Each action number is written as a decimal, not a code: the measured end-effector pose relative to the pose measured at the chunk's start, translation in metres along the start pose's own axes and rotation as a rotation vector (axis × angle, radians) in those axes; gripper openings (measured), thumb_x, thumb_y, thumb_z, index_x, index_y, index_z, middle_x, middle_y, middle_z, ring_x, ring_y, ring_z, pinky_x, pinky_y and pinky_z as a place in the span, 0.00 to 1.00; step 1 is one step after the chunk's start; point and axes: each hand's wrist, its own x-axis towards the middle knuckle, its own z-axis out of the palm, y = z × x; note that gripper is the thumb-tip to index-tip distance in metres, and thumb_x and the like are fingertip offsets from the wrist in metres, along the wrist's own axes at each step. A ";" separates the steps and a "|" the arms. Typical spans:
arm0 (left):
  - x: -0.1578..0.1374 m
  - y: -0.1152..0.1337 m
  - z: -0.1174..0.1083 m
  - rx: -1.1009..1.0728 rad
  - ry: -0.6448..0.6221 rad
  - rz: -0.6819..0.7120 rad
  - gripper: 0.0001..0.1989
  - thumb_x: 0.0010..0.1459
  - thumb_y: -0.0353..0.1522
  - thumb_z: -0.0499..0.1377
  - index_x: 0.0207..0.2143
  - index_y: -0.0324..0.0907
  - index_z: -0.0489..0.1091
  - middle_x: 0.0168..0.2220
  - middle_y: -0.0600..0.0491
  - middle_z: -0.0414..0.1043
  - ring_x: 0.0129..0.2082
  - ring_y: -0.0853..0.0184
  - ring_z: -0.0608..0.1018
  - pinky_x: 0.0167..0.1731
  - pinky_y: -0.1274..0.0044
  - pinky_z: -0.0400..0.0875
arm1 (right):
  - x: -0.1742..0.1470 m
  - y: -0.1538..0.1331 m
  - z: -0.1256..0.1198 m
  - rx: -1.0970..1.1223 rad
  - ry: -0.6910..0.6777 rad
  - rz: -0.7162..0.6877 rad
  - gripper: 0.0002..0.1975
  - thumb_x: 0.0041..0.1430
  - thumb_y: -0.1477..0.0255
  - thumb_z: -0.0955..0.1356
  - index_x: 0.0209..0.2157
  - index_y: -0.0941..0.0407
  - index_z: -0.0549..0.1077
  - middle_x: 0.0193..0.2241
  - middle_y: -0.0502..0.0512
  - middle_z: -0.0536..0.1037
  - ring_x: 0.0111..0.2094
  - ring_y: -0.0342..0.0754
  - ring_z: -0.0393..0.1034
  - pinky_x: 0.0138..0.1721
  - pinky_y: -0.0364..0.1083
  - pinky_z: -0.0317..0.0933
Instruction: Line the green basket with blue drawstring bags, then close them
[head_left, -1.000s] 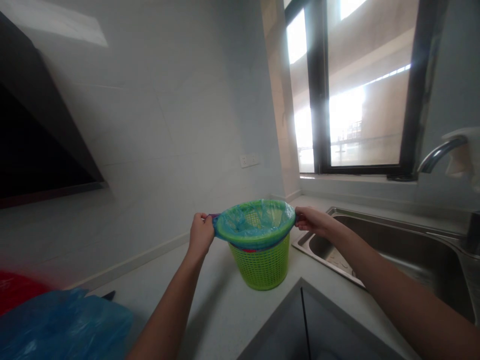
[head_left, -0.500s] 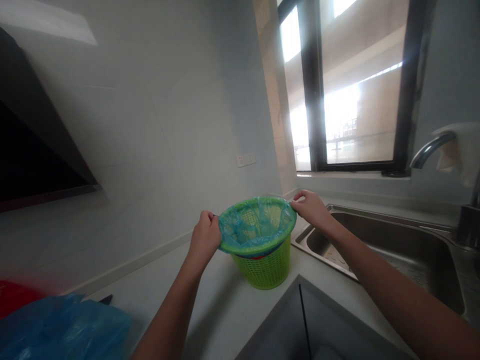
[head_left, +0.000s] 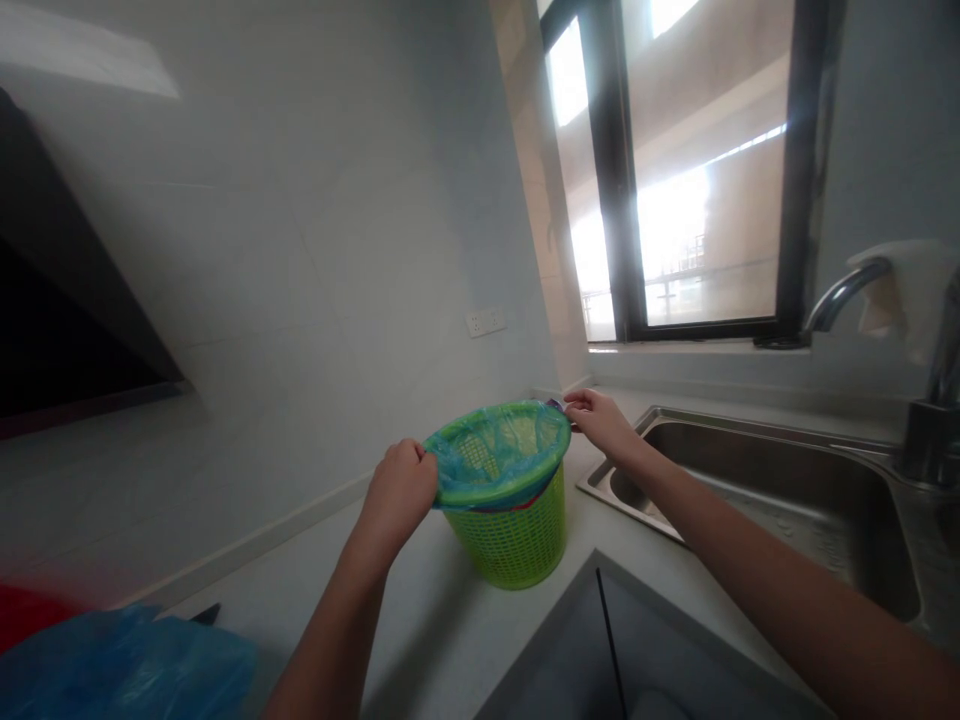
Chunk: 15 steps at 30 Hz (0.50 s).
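Note:
A green plastic basket with mesh walls stands on the pale counter. A thin blue plastic bag lines its inside and is folded over the rim, with a red strip showing just under it. At the rim's left side, my left hand is closed on the bag's edge. My right hand pinches the bag's edge at the right side of the rim, where a small dark purple bit shows by the fingertips.
A steel sink with a curved faucet lies to the right. In front is a grey panel with a dark slit. More blue plastic and something red sit at lower left. A wall socket is behind.
The basket's rim and both hands have shifted slightly left in view. My right fingers have changed position at the rim, and a purple bit now shows there. The camera view has moved a little.

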 end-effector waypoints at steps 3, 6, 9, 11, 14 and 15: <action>0.009 -0.008 -0.002 -0.080 0.034 -0.073 0.08 0.57 0.39 0.55 0.29 0.46 0.60 0.28 0.51 0.68 0.29 0.57 0.71 0.29 0.71 0.58 | 0.002 0.000 -0.002 -0.037 0.048 0.043 0.09 0.49 0.78 0.70 0.34 0.57 0.70 0.32 0.55 0.76 0.30 0.44 0.71 0.31 0.43 0.68; 0.030 -0.026 0.000 -0.345 0.096 -0.233 0.11 0.58 0.43 0.55 0.32 0.45 0.62 0.31 0.51 0.70 0.32 0.57 0.74 0.30 0.71 0.63 | 0.000 -0.004 -0.012 -0.117 0.043 0.118 0.08 0.50 0.77 0.69 0.34 0.57 0.69 0.35 0.58 0.76 0.31 0.47 0.73 0.29 0.44 0.69; 0.047 -0.043 0.004 -0.680 0.020 -0.457 0.06 0.57 0.36 0.53 0.33 0.43 0.65 0.33 0.49 0.72 0.32 0.60 0.76 0.30 0.72 0.68 | -0.006 -0.014 -0.027 -0.283 -0.196 0.213 0.04 0.53 0.71 0.69 0.30 0.57 0.71 0.35 0.61 0.76 0.30 0.49 0.73 0.24 0.45 0.68; 0.051 -0.049 0.008 -0.789 -0.125 -0.524 0.05 0.54 0.31 0.54 0.32 0.40 0.68 0.31 0.47 0.74 0.30 0.60 0.78 0.31 0.71 0.72 | -0.013 -0.021 -0.034 -0.384 -0.410 0.285 0.09 0.53 0.67 0.70 0.27 0.58 0.73 0.35 0.63 0.77 0.28 0.49 0.74 0.21 0.44 0.66; 0.047 -0.053 0.018 -0.897 -0.377 -0.535 0.04 0.51 0.29 0.57 0.29 0.38 0.71 0.30 0.43 0.76 0.30 0.59 0.79 0.36 0.67 0.76 | -0.022 -0.028 -0.037 -0.407 -0.619 0.360 0.12 0.53 0.63 0.71 0.26 0.59 0.74 0.34 0.63 0.77 0.26 0.47 0.73 0.20 0.43 0.65; 0.045 -0.053 0.021 -0.942 -0.467 -0.524 0.04 0.50 0.30 0.58 0.28 0.38 0.72 0.30 0.43 0.77 0.31 0.58 0.80 0.38 0.67 0.77 | -0.024 -0.028 -0.036 -0.380 -0.654 0.372 0.12 0.53 0.63 0.71 0.27 0.59 0.75 0.33 0.62 0.77 0.26 0.46 0.73 0.20 0.42 0.65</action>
